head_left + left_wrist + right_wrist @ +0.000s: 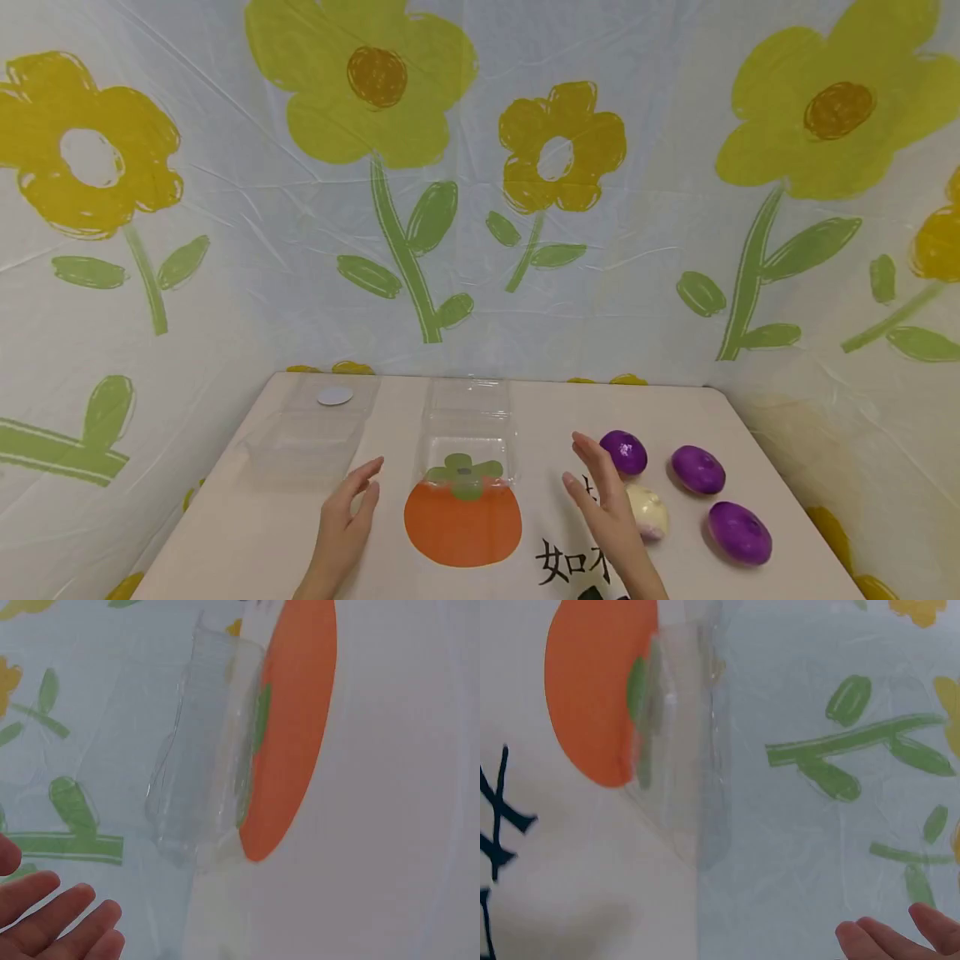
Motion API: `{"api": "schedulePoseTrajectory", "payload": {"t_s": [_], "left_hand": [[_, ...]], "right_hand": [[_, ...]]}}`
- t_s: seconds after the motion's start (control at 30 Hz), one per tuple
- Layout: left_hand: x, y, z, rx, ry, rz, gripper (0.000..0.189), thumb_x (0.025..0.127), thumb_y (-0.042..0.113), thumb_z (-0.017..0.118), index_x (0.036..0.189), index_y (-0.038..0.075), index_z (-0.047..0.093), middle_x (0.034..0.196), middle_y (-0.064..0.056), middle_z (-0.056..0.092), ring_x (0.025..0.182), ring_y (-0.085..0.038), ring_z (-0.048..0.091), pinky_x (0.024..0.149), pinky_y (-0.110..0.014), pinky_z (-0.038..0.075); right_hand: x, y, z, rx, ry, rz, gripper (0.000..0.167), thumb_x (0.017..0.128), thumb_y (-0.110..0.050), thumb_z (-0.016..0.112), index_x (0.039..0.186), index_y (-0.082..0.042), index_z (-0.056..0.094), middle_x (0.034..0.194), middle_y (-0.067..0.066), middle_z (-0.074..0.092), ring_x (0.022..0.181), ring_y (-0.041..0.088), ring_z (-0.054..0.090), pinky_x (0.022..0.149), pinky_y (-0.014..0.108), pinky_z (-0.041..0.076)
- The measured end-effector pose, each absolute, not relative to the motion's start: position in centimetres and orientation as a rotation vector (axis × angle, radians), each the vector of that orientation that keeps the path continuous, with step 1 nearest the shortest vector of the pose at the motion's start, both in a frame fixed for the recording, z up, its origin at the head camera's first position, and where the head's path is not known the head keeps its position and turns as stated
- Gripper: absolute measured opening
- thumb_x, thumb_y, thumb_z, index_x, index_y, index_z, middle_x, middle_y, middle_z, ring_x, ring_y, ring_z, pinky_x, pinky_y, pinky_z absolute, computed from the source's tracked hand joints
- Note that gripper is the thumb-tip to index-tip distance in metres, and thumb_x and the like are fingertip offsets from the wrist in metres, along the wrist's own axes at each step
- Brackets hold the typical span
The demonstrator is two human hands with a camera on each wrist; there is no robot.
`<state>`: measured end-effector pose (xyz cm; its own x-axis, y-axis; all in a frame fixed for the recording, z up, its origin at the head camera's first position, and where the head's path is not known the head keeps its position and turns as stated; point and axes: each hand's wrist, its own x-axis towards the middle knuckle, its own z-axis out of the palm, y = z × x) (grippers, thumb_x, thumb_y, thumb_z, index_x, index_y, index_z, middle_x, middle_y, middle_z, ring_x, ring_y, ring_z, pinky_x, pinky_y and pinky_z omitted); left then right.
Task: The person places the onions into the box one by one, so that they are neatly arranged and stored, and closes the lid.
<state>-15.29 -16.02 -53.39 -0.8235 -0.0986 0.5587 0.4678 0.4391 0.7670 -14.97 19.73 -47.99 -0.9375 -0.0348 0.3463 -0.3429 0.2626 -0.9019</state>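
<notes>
My left hand (347, 521) hovers over the table's left half, thumb apart from its fingers, holding nothing. My right hand (613, 518) is raised on the other side, fingers nearly straight and also without anything in them. Between them, farther back, a clear plastic clamshell box (468, 429) stands with its lid up; its side shows in the left wrist view too. Just beyond the right hand lie a glossy purple onion-like vegetable (624, 452) and a pale yellowish round one (648, 512), the latter partly hidden by the hand.
Two more purple round vegetables (698, 469) lie farther right. A second clear plastic box (303, 437) with its lid raised and a white round label (334, 396) stands at back left. The table (225, 517) bears a printed orange persimmon and black characters. Flowered cloth walls surround it.
</notes>
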Motion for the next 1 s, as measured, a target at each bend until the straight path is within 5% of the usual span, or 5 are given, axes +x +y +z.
{"api": "schedulePoseTrajectory", "payload": {"t_s": [0.23, 0.37, 0.47, 0.63, 1.0], "left_hand": [[-16.2, -14.8, -54.7, -0.070, -2.094, -2.208, 0.047, 0.106, 0.016, 0.046, 0.146, -0.009, 0.039, 0.147, -0.024, 0.046, 0.127, -0.010, 0.054, 0.099, -0.015, 0.043], [-16.9, -14.3, -56.0, 0.015, -1.948, -2.601, 0.061, 0.109, 0.030, 0.037, 0.155, -0.005, 0.018, 0.161, -0.018, 0.023, 0.144, -0.021, 0.032, 0.110, -0.021, 0.033], [-17.1, -14.0, -56.8, -0.070, -1.834, -2.778, 0.063, 0.110, 0.031, 0.028, 0.156, -0.005, 0.005, 0.164, -0.018, 0.009, 0.149, -0.029, 0.013, 0.114, -0.021, 0.026], [-17.3, -13.5, -57.2, -0.157, -1.809, -2.866, 0.063, 0.111, 0.033, 0.024, 0.156, -0.004, 0.003, 0.164, -0.018, 0.006, 0.150, -0.031, 0.007, 0.116, -0.024, 0.020], [-17.5, -12.9, -57.2, -0.108, -1.916, -2.830, 0.063, 0.110, 0.032, 0.029, 0.155, -0.006, 0.008, 0.163, -0.020, 0.009, 0.150, -0.034, 0.008, 0.120, -0.036, 0.014]], "right_hand": [[-16.0, 18.5, -50.8, 0.232, -2.110, 2.415, 0.063, 0.106, -0.019, 0.044, 0.155, 0.003, 0.010, 0.162, 0.024, 0.013, 0.149, 0.039, 0.011, 0.106, 0.012, 0.028], [-16.6, 17.9, -52.4, 0.332, -1.971, 2.755, 0.066, 0.109, -0.023, 0.027, 0.152, 0.008, -0.012, 0.161, 0.027, -0.014, 0.149, 0.039, -0.011, 0.119, 0.030, 0.003], [-16.7, 17.6, -53.6, 0.453, -1.789, 2.977, 0.065, 0.110, -0.026, 0.017, 0.148, 0.007, -0.023, 0.158, 0.024, -0.026, 0.146, 0.036, -0.023, 0.117, 0.044, -0.013], [-16.5, 17.1, -54.5, 0.606, -1.659, 3.115, 0.063, 0.109, -0.030, 0.008, 0.146, 0.006, -0.027, 0.156, 0.021, -0.031, 0.144, 0.033, -0.026, 0.115, 0.042, -0.016], [-16.2, 17.0, -54.3, 0.540, -1.870, 3.065, 0.067, 0.110, -0.036, 0.012, 0.150, 0.007, -0.021, 0.159, 0.023, -0.023, 0.147, 0.036, -0.019, 0.116, 0.040, -0.008]]}}
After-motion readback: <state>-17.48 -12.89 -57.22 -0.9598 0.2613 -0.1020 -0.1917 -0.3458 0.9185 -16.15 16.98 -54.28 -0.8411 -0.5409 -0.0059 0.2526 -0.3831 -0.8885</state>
